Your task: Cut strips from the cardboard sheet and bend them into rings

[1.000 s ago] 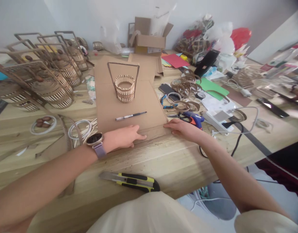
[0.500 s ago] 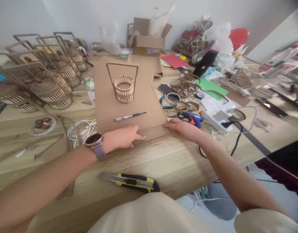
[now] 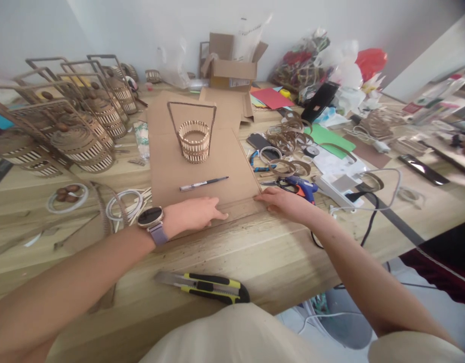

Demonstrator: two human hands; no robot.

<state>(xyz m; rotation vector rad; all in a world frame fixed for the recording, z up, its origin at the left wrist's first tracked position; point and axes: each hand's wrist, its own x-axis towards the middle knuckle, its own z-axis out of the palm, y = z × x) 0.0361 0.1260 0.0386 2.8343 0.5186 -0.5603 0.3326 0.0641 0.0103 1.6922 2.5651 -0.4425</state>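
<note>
Movement: next to nothing since half a second ago; everything sits slightly lower in view, while hands, card and pen keep their places.
Card: the sheet of card (image 3: pixel 225 161) lies flat on the counter (image 3: pixel 263 262), between the near edge and the box (image 3: pixel 234 75), under both hands at its near side.
Left hand: palm down on the card's near part, the left hand (image 3: pixel 194 213) is partly open, thumb out to the right; no held thing shows (its underside is hidden). A watch (image 3: pixel 150 217) circles the wrist.
Right hand: the right hand (image 3: pixel 282 203) has its fingers close together and slightly bent, tips at the card's near right corner; whether they pinch it, I cannot tell.
Pen: the pen (image 3: pixel 204 183) lies on the card, just beyond the left hand.
Basket: the open basket (image 3: pixel 196 151) stands upright on the card, its handle raised.
Cutter: the cutter (image 3: pixel 205 287) lies nearest the body, blade end pointing left, apart from the hands.
Right side: the glue gun (image 3: pixel 302 185) lies just beyond the right hand, with brown coils (image 3: pixel 289 136) farther back.
Left side: lidded baskets (image 3: pixel 81 151) crowd together, brown balls (image 3: pixel 61 191) nearer.
</note>
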